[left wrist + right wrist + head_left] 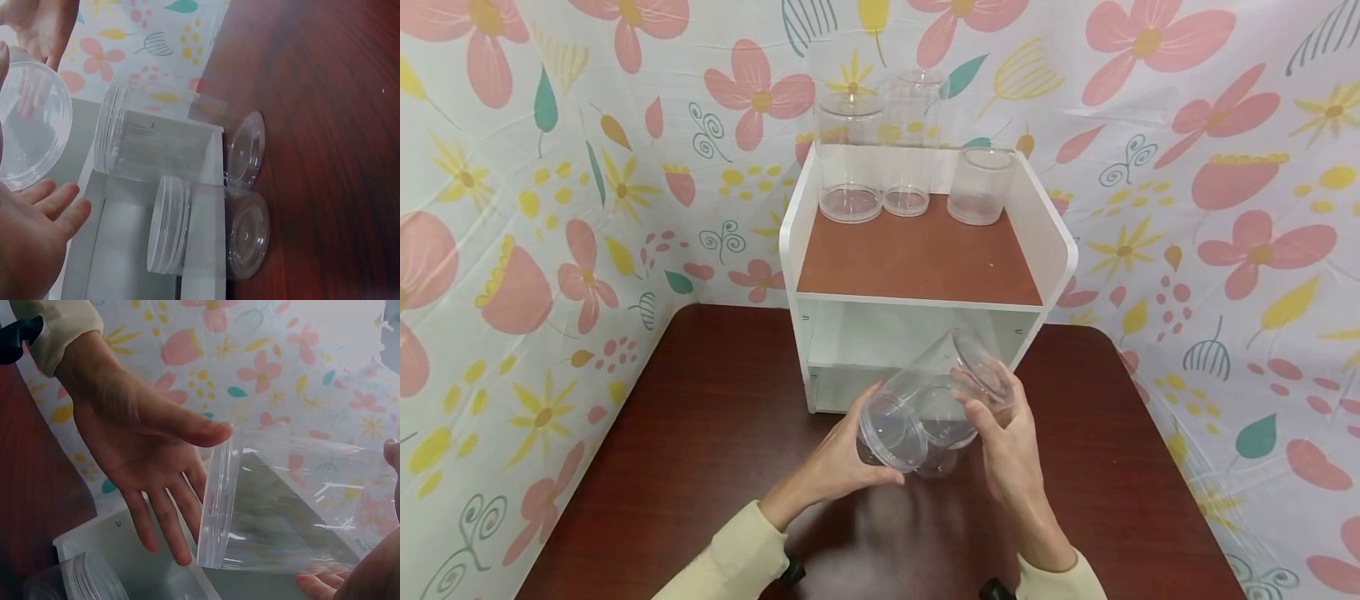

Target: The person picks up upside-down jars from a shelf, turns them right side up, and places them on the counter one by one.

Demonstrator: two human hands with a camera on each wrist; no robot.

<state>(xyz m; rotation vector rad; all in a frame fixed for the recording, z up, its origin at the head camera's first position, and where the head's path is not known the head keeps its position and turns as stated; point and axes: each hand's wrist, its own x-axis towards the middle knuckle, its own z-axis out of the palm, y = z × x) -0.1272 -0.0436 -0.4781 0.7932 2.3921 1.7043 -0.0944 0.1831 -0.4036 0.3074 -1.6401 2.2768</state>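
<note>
A clear plastic jar (913,379) with a clear lid is held tilted in the air before the shelf, lid end toward the lower left. My right hand (1011,446) grips its base end, thumb on one side and fingers on the other. At the lid (215,500), my left hand (835,454) touches the rim with its thumb, the other fingers spread and fairly straight in the right wrist view. Below, two more lidded clear jars, one nearer (206,231) and one farther (159,140), stand upright on the table; the held jar partly covers them in the head view.
A small white shelf (917,300) with a brown top board stands at the back of the dark wooden table (700,467). On top are a wide tall jar (852,158), a slim tall jar (910,150) and a shorter jar (981,187). Flower-patterned cloth hangs behind.
</note>
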